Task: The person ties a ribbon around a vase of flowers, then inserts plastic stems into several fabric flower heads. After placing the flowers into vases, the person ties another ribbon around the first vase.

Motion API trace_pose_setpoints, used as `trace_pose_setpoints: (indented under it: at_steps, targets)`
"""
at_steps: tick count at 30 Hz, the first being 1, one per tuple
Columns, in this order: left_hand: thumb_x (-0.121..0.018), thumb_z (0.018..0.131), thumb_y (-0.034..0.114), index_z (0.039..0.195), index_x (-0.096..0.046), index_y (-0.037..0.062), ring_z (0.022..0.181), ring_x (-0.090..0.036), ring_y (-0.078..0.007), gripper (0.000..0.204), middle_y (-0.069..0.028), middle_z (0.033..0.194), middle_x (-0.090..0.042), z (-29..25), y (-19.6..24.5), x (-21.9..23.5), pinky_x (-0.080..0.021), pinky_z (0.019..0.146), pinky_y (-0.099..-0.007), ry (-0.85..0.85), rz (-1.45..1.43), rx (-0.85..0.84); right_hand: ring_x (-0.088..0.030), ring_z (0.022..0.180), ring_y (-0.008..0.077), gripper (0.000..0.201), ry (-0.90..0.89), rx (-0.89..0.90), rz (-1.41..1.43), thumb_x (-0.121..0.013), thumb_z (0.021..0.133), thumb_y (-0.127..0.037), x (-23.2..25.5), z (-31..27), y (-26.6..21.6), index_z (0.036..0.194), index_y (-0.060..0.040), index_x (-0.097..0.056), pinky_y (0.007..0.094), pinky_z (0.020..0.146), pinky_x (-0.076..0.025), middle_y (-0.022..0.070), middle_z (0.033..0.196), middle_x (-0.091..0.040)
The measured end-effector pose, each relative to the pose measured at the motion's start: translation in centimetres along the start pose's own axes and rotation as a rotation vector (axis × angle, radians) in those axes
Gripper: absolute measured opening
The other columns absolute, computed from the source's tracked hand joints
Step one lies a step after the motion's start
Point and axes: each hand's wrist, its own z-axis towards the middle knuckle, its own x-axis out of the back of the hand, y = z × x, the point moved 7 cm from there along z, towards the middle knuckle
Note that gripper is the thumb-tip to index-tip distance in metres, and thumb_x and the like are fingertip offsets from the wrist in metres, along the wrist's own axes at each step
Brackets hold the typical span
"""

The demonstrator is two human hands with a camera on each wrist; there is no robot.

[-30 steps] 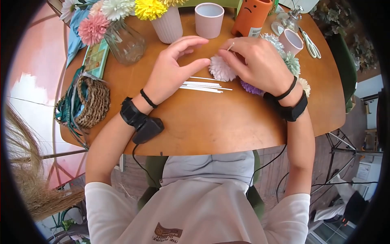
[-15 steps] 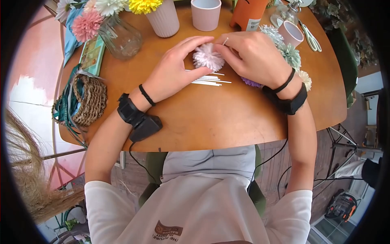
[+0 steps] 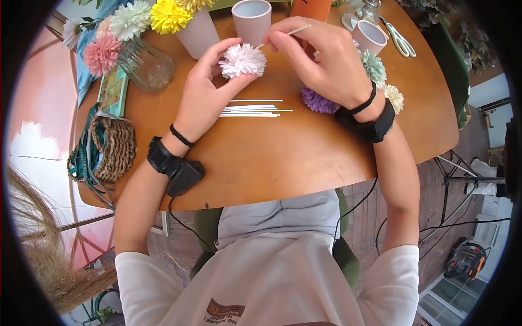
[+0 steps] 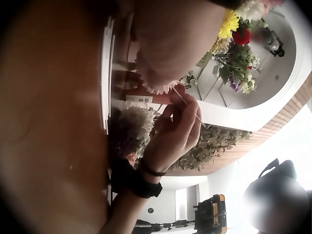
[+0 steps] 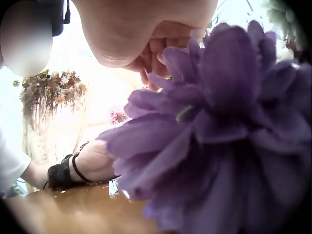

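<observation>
My left hand [image 3: 200, 98] holds a pale pink-white artificial flower head [image 3: 243, 61] over the table, its fingers and thumb curved round the sides. Just right of it, my right hand [image 3: 329, 62] pinches a thin white stick [image 3: 300, 29] between thumb and fingers. One end of the stick reaches the flower's petals, as the left wrist view also shows with the stick [image 4: 179, 95] slanting from the bloom to the fingertips. Several more white sticks [image 3: 255, 111] lie on the table below. A purple flower head [image 3: 318, 101] lies under my right wrist and fills much of the right wrist view.
Beyond my hands stand a pink-white cup [image 3: 252, 22], a ribbed pot [image 3: 198, 35] and an orange container [image 3: 310, 10]. A glass vase [image 3: 147, 68] and woven basket [image 3: 113, 149] are left; a small cup [image 3: 371, 36], scissors [image 3: 399, 41] and green flower head [image 3: 374, 68] right.
The flower head has come off the tabletop area by the right hand into my left hand's grasp, shifting left and up. My right hand has drawn apart from it, showing the stick.
</observation>
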Motion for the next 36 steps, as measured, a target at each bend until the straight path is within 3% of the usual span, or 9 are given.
trace_pose_setpoints:
  at_steps: [7,13,16,21,24,28,31,34,36]
  targets:
    - [-0.082,0.084,0.007,0.133,-0.051,0.0022,0.111,-0.062,-0.0162,0.058,-0.0075,0.118,-0.064,-0.2,0.1,0.3,-0.052,0.094,-0.0301,0.082,-0.009,-0.076,-0.07,0.077,0.0308,0.016,-0.18,0.056,0.048,-0.064,0.097,-0.016,-1.5,-0.4,-0.5,0.102,-0.0045,-0.073,0.0366,0.068,-0.055,0.0131,0.09,-0.073]
    - [-0.077,0.085,-0.001,0.131,-0.05,-0.0017,0.115,-0.061,-0.0158,0.054,-0.0094,0.125,-0.061,-0.2,0.9,0.8,-0.051,0.1,-0.0307,0.075,0.103,-0.097,-0.068,0.072,0.0277,0.017,-0.168,0.041,0.076,-0.065,0.096,-0.017,-1.3,-0.4,-0.2,0.102,-0.0041,-0.074,0.0338,0.064,-0.053,0.0125,0.09,-0.073]
    - [-0.081,0.085,0.009,0.126,-0.055,0.0008,0.106,-0.064,-0.0142,0.049,-0.0069,0.118,-0.066,-0.3,0.6,0.9,-0.052,0.093,-0.0282,0.118,0.009,-0.09,-0.066,0.066,0.0241,0.017,-0.148,0.016,0.103,-0.066,0.096,-0.017,-1.5,-0.5,0.0,0.103,-0.0041,-0.074,0.0312,0.06,-0.051,0.0112,0.085,-0.073]
    - [-0.071,0.096,0.012,0.128,-0.054,-0.0014,0.103,-0.065,-0.0128,0.039,-0.0078,0.116,-0.066,0.1,0.7,0.5,-0.054,0.088,-0.0268,0.135,-0.284,-0.03,-0.061,0.07,0.0133,0.015,-0.055,0.031,0.17,-0.059,0.1,-0.008,-0.3,0.0,-0.8,0.1,0.0017,-0.071,0.025,0.062,-0.048,0.0073,0.09,-0.072]
    - [-0.067,0.1,0.018,0.126,-0.054,-0.0011,0.099,-0.065,-0.012,0.035,-0.008,0.113,-0.067,0.1,0.0,1.1,-0.054,0.085,-0.0268,0.14,-0.339,0.087,-0.063,0.075,0.0135,0.016,-0.19,-0.09,0.238,-0.058,0.101,-0.008,-0.1,-0.2,-0.6,0.099,0.003,-0.07,0.0259,0.066,-0.049,0.0072,0.089,-0.071]
    - [-0.063,0.103,0.026,0.119,-0.055,0.0009,0.094,-0.065,-0.0112,0.031,-0.008,0.11,-0.068,-0.3,-0.5,1.0,-0.054,0.081,-0.0274,0.083,-0.398,0.099,-0.06,0.073,0.0105,0.019,-0.215,0.049,0.307,-0.057,0.102,-0.01,-1.3,-0.4,-1.3,0.099,0.0026,-0.07,0.0249,0.067,-0.049,0.005,0.088,-0.069]
    - [-0.062,0.104,0.025,0.113,-0.056,0.0021,0.096,-0.065,-0.011,0.025,-0.0079,0.111,-0.068,-0.3,-0.5,0.8,-0.054,0.083,-0.0291,0.039,-0.479,0.1,-0.06,0.073,0.0091,0.02,-0.21,-0.159,0.362,-0.057,0.103,-0.011,-1.1,-0.4,-0.2,0.1,0.0036,-0.07,0.024,0.068,-0.049,0.0047,0.089,-0.07]
    - [-0.059,0.105,0.023,0.12,-0.055,0.0003,0.103,-0.065,-0.0136,0.028,-0.0094,0.118,-0.067,-0.3,-0.4,1.1,-0.054,0.089,-0.0311,0.067,-0.506,0.086,-0.066,0.073,0.0162,0.015,-0.072,-0.134,0.505,-0.06,0.099,-0.009,-0.5,-0.1,0.7,0.097,0.0017,-0.071,0.0293,0.066,-0.053,0.0094,0.088,-0.072]
    - [-0.055,0.106,0.022,0.126,-0.054,-0.0012,0.109,-0.065,-0.0157,0.031,-0.0101,0.123,-0.065,-0.3,0.6,0.4,-0.054,0.094,-0.0327,0.047,-0.547,0.062,-0.061,0.073,0.0068,0.018,-0.118,-0.206,0.542,-0.059,0.103,-0.009,-0.4,-0.1,0.6,0.102,0.0035,-0.072,0.0217,0.065,-0.049,0.0047,0.092,-0.072]
